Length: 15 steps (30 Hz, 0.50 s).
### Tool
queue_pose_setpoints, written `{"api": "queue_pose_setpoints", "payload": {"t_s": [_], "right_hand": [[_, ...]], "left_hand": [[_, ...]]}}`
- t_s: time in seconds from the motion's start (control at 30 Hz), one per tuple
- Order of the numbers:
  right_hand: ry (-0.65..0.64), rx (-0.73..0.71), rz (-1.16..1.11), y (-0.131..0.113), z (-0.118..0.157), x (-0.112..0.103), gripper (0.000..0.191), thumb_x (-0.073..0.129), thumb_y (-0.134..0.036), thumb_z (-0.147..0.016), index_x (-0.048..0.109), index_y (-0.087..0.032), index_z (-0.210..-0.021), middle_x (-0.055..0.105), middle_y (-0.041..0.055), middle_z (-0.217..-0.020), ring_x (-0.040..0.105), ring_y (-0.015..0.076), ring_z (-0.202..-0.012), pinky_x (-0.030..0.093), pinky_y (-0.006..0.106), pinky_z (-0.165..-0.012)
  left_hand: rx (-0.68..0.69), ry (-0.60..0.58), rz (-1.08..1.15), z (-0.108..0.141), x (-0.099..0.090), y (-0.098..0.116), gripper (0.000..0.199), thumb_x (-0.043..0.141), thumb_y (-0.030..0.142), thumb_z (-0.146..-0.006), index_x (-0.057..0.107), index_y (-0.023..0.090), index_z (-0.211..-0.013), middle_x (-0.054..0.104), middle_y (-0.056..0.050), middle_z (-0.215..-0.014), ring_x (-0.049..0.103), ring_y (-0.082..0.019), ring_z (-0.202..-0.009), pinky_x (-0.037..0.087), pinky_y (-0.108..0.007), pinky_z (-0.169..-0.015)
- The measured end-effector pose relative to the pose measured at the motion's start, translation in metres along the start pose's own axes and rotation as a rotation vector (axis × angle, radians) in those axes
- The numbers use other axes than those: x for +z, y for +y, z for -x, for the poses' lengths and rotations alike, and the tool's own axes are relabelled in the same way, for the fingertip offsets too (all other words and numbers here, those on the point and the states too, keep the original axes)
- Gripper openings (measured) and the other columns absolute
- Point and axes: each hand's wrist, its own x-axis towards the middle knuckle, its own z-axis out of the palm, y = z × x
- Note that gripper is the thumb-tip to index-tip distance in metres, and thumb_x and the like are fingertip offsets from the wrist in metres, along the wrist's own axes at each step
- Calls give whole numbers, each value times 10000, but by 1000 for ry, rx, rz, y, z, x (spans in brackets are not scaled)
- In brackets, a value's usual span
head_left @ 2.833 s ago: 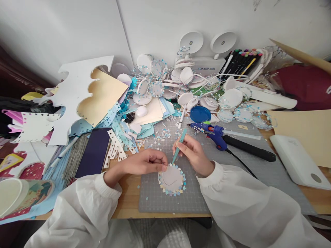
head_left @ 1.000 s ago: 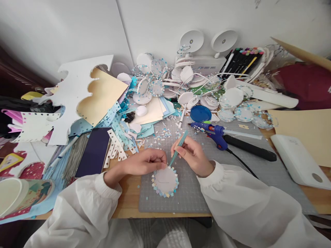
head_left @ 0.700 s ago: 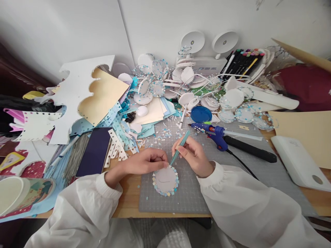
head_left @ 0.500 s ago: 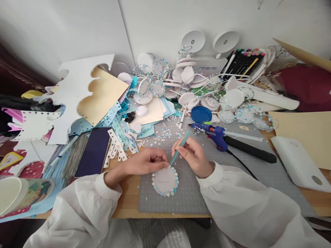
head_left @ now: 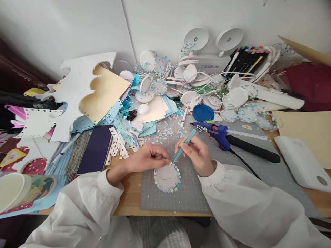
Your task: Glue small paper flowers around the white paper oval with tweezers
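Saw a pale tub (head_left: 11, 191) at the far left, with contents impossible to make out. Noticed markers (head_left: 248, 62) packed together at the back right, in a holder mostly hidden. Pinched the far edge of the star-edged disc (head_left: 167, 176) with the left hand (head_left: 148, 157), above the grey cutting mat (head_left: 187, 196). Gripped teal tweezers (head_left: 184, 145) in the right hand (head_left: 196, 154), tips down by that edge. Found paper stars (head_left: 165, 133) strewn beyond both hands, with a blue glue gun (head_left: 220, 133) to the right and a blue lid (head_left: 203, 112) behind.
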Motion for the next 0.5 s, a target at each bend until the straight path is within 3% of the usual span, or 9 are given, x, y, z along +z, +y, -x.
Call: {"api": "queue_pose_setpoints", "payload": {"t_s": [0.17,0.3,0.5], "right_hand": [[110,21,-85,3,-2,1,204,553,-396,-892,540,-211,-806,614,15,-730,447,109,-516,371,278,-496],[205,49,-229,2,-6,1,194,569,-356,-888,512,-209,-773,579,-5,-723,425,86,-502,343,255,-482],[228,143,-367,0,-7,3,160,643,-362,-830,588,-212,-826,557,-7,-779,446,81,-555,365,229,-482]], "left_hand": [[-4,-12,-22,1,-1,0,287,608,364,-834,646,84,-783,399,47,-531,304,-58,-492,230,-189,-458],[20,-32,-73,1,0,0,287,607,358,-836,686,82,-820,535,0,-602,389,-68,-521,290,-183,-477],[95,17,-158,1,8,2,244,618,313,-834,728,95,-831,681,-61,-716,540,-108,-605,396,-185,-544]]}}
